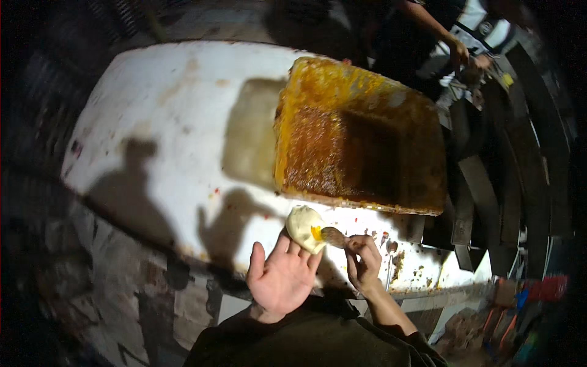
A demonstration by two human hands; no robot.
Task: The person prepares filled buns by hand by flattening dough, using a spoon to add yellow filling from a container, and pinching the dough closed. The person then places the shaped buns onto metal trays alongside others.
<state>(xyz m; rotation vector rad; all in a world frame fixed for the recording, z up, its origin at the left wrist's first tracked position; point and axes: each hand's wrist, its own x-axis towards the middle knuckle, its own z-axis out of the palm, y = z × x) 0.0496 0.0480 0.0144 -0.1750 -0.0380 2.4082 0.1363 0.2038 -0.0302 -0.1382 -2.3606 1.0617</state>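
While a pale, rounded piece (301,221) lies on the fingers of your left hand (281,281), a bright yellow patch (316,233) shows on its right side. Your left grip is spread, palm up, with the thumb standing well apart from the fingers. Opposite it, your right hand (365,263) pinches a brown brush (334,237) between thumb and fingers, and you have its tip right at the edge of that patch.

Just beyond the piece stands a large rectangular tub (361,85), its inside coated in glossy amber and yellow, part of it in deep shade. It sits on a white, stained surface (159,76), where dark shadows (131,189) fall to your left. Near your right hand you have a slim, spoon-like object (390,263) and small dark specks. Farther right, dark slats (477,183) line the end of the surface, and at the upper right another person's hand (458,54) is over some dim, blurred items.
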